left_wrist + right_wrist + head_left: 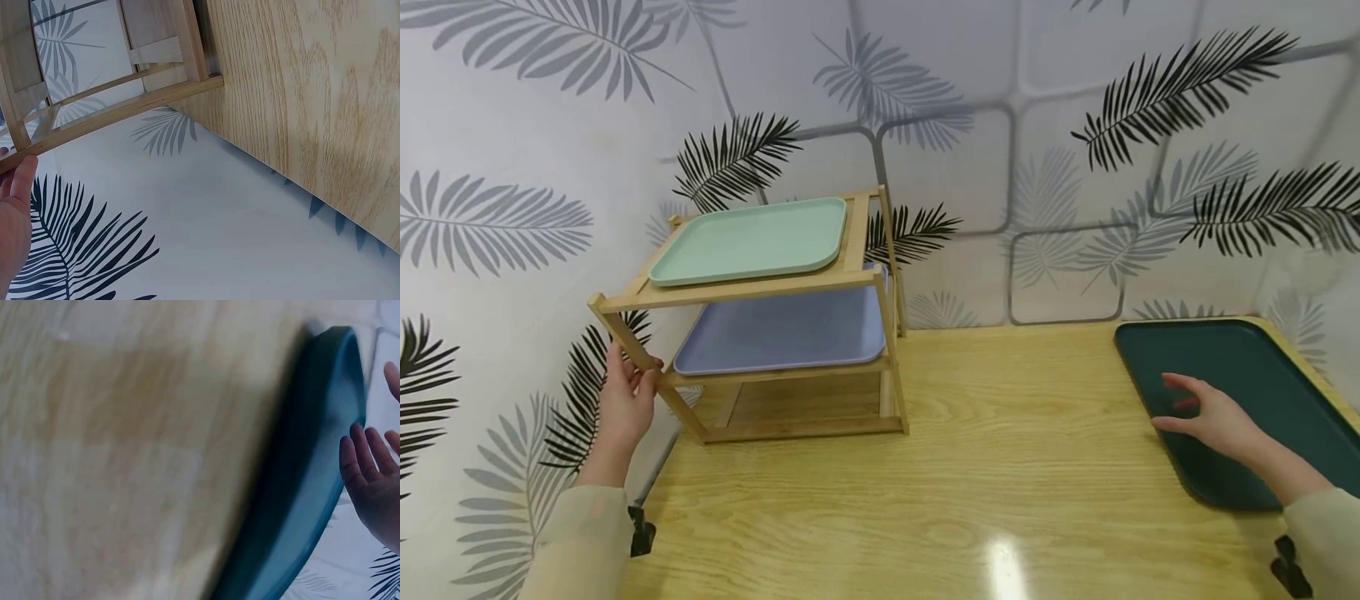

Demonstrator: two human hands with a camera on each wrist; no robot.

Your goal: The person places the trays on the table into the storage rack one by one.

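A wooden rack [752, 290] stands at the left of the table, a mint green tray [752, 240] on its top level and a lavender tray [786, 329] on the level below. My left hand [627, 400] grips the rack's front left post, thumb and fingers around it; part of this hand shows at the edge of the left wrist view. Over at the right lies a dark green tray [1210, 358]. Above it hovers my right hand [1221, 421], thumb and fingers spread apart with nothing between them. In the right wrist view its fingers [369, 456] overlap the tray's side.
The light wood table [1000, 467] runs between rack and dark green tray. Behind it rises a wall [955, 50] printed with leaves, which also closes in on the rack's left side. The rack's bottom level [808, 408] sits low over the tabletop.
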